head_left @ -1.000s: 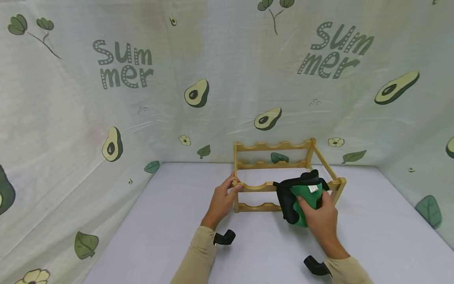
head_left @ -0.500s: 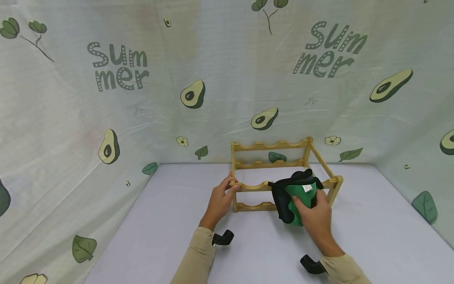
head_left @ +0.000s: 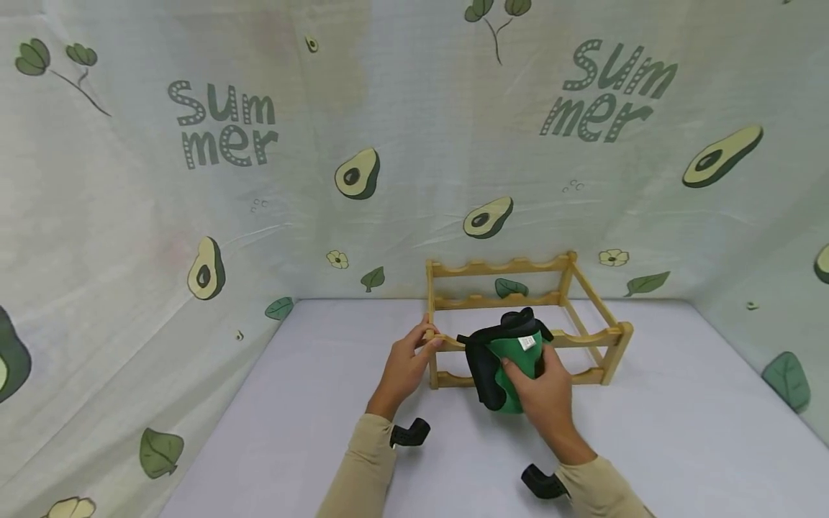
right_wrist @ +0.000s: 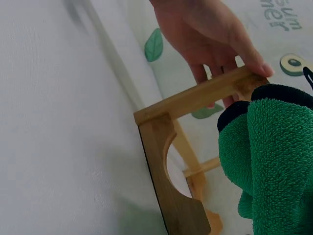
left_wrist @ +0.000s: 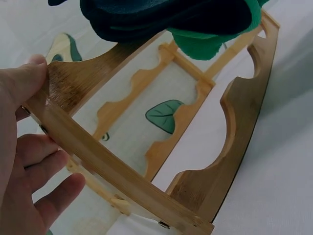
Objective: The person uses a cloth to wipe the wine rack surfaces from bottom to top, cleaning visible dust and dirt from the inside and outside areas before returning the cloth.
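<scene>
A wooden wine rack (head_left: 583, 339) with scalloped rails stands at the back of the table. My left hand (head_left: 404, 367) holds its front left corner; in the left wrist view the thumb (left_wrist: 29, 73) lies on the upper rail and the other fingers are behind the post. A green and black terry cloth (head_left: 518, 352) with a white tag is bunched in my right hand (head_left: 547, 399), thumb over the green side. It lies over the front upper rail, left of its middle, and hides part of both front rails. In the right wrist view the cloth (right_wrist: 279, 161) covers the rack's near corner.
A white covering (head_left: 291, 432) spreads over the table. Behind the rack hangs a pale curtain (head_left: 414, 144) printed with avocados and leaves. Black curved pieces (head_left: 411, 433) stick out at both wrists.
My right hand has moved the cloth leftward along the front upper rail, from near the right end to left of the middle. The left hand keeps its hold on the corner.
</scene>
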Demonstrator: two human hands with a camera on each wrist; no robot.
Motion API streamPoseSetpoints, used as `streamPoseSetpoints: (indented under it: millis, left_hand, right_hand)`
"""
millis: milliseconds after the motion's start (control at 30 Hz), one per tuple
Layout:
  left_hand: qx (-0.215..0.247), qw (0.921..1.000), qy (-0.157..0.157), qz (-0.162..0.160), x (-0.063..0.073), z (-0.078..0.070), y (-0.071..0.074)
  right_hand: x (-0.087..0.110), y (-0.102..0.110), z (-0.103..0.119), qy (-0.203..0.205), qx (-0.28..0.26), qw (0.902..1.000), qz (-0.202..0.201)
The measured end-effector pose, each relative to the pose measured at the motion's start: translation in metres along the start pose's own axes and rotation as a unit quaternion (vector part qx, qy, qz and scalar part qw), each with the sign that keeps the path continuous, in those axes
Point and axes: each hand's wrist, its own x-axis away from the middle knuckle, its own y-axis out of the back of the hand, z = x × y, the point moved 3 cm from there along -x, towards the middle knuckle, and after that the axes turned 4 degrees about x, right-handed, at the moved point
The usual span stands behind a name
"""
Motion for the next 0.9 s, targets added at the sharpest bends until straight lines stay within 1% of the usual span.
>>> streamPoseSetpoints:
  millis: [167,300,433,533,600,667,767,800,900]
  left_hand:
    - [0.000,0.9999,0.013,0.003,-0.001,-0.001,0.000]
    - [-0.015,0.9997,0.017,0.006,-0.002,-0.001,0.003]
    - [-0.017,0.9998,-0.001,0.005,-0.004,-0.001,0.003]
    - [-0.023,0.9995,-0.018,0.010,-0.005,-0.001,0.001]
    - [-0.019,0.9996,-0.015,0.013,-0.004,0.000,0.000]
    - [-0.005,0.9999,-0.007,0.015,-0.002,0.002,0.000]
    - [0.033,0.9993,0.010,0.015,-0.001,0.003,0.002]
    - [0.043,0.9988,0.018,0.015,-0.001,0.002,0.003]
    - [0.067,0.9972,0.029,0.017,-0.001,0.002,0.005]
  right_hand:
    - [0.003,-0.010,0.007,-0.006,-0.010,0.9999,0.006]
    - [0.007,-0.020,0.016,0.012,-0.021,0.9994,0.023]
    - [0.012,-0.036,0.025,0.039,-0.029,0.9976,0.050]
    - [0.016,-0.048,0.031,0.041,-0.039,0.9964,0.063]
    - [0.018,-0.055,0.035,0.037,-0.052,0.9956,0.069]
    - [0.021,-0.060,0.038,0.035,-0.064,0.9945,0.075]
    - [0.023,-0.067,0.043,0.031,-0.079,0.9928,0.084]
    - [0.023,-0.069,0.045,0.030,-0.082,0.9925,0.086]
    - [0.022,-0.074,0.049,0.030,-0.083,0.9927,0.082]
